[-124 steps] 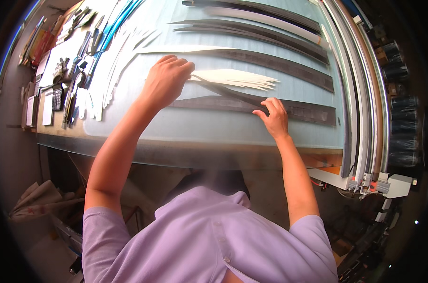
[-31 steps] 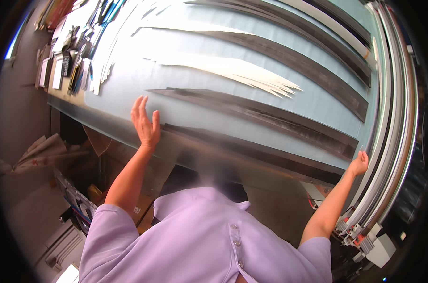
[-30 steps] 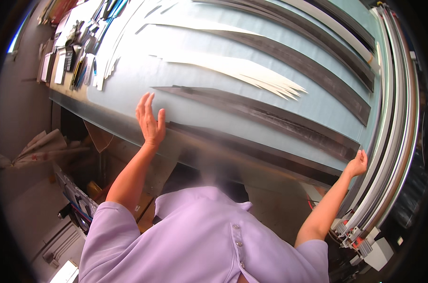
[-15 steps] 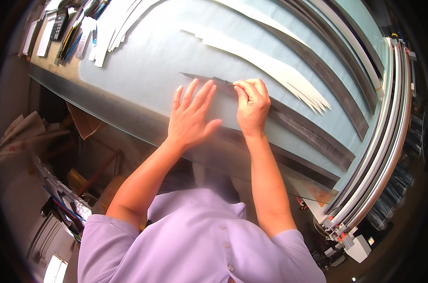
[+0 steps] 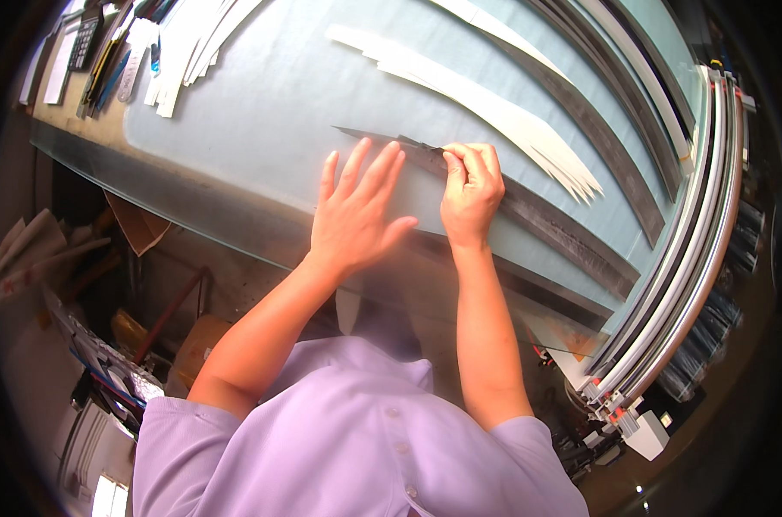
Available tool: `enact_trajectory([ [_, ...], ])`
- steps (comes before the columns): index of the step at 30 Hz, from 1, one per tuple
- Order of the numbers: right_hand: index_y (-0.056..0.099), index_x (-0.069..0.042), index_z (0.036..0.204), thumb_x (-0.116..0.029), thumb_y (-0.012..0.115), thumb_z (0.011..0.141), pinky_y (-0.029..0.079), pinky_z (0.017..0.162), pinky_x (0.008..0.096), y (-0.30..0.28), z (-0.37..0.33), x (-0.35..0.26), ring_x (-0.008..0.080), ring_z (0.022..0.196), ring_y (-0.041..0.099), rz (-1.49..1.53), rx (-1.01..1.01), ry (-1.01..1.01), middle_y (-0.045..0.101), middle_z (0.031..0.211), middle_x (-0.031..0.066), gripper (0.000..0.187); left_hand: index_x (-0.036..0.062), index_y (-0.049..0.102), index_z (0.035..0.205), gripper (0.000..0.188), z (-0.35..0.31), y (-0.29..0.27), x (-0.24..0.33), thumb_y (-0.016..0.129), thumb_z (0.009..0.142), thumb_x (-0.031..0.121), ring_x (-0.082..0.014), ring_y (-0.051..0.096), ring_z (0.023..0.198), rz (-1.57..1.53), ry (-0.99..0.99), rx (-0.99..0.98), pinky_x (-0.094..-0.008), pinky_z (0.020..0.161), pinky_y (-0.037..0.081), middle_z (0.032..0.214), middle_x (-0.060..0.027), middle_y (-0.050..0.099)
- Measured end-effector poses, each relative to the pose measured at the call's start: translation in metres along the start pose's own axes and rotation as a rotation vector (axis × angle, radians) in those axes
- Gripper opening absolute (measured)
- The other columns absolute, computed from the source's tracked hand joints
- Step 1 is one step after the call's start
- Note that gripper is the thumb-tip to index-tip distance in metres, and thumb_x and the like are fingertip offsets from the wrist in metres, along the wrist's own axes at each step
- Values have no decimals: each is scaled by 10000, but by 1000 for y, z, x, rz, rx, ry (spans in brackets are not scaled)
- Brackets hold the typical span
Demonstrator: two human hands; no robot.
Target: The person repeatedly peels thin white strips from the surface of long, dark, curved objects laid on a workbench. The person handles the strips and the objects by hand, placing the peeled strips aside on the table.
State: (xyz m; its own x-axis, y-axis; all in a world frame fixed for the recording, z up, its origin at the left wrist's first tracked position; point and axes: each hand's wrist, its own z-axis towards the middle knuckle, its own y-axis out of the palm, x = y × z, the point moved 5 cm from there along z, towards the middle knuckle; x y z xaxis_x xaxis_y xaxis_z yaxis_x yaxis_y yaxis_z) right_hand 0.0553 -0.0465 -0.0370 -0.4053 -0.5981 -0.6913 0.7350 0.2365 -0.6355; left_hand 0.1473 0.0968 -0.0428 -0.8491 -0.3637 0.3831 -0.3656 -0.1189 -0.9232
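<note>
A long dark strip [image 5: 572, 239] lies slantwise on the glass-topped table, with a pointed far-left end. My left hand [image 5: 355, 211] is spread flat, its fingertips at the strip's near edge towards that pointed end. My right hand [image 5: 473, 196] is closed in a pinch just to the right, over the strip. A thin dark sliver [image 5: 412, 141] lies on the strip and runs up to the pinching fingertips. What exactly sits between finger and thumb is mostly hidden.
Beyond the hands lie a fanned stack of white strips [image 5: 469, 99] and more dark strips [image 5: 572, 103]. Pens, a calculator [image 5: 84, 45] and white pieces [image 5: 171, 77] crowd the far left. Long rails [image 5: 710, 224] border the right side. The table's glass edge [image 5: 150, 202] is near me.
The view has shifted slightly. My right hand has slid a little to the right along the strip, still pinching. My left hand stays spread at the strip.
</note>
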Motion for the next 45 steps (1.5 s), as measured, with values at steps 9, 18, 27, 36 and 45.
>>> enact_trajectory([
  [9, 694, 0, 899, 39, 700, 853, 505, 756, 349, -7, -2, 1, 259, 826, 639, 231, 13, 233, 639, 880, 102, 61, 84, 470, 1513, 717, -3, -6, -3, 593, 952, 513, -333, 324, 1482, -148, 9, 122, -551, 1213, 179, 1586, -110, 405],
  [18, 698, 9, 919, -18, 704, 895, 498, 797, 309, -21, -14, -60, 197, 856, 624, 446, -80, 352, 650, 895, 67, 37, 23, 707, 1203, 334, 11, -50, -14, 773, 875, 36, -148, 645, 991, -1254, -292, 195, -295, 903, 514, 1081, -68, 690],
  [27, 693, 29, 941, -10, 696, 919, 500, 797, 303, -18, -29, -97, 182, 857, 626, 503, -69, 388, 655, 910, 66, 45, 22, 668, 880, 117, -23, -64, -54, 713, 964, 91, -65, 592, 747, -1228, -455, 118, -221, 689, 479, 792, 9, 650],
  [36, 724, 19, 952, -72, 739, 931, 500, 755, 258, -53, -55, -41, 93, 802, 609, 617, 55, 650, 668, 872, 14, 95, 90, 505, 687, 474, -262, -59, -370, 514, 1093, 334, -56, 354, 587, -800, -1014, 791, -266, 525, 292, 641, 73, 396],
  [45, 714, 34, 1059, -54, 738, 908, 539, 704, 275, -282, -126, 182, 128, 788, 666, 360, 826, 798, 726, 925, 65, 177, 14, 780, 949, 441, -388, -55, -381, 641, 924, 432, -359, 717, 807, 150, -1382, 16, -475, 760, 537, 805, -144, 752],
])
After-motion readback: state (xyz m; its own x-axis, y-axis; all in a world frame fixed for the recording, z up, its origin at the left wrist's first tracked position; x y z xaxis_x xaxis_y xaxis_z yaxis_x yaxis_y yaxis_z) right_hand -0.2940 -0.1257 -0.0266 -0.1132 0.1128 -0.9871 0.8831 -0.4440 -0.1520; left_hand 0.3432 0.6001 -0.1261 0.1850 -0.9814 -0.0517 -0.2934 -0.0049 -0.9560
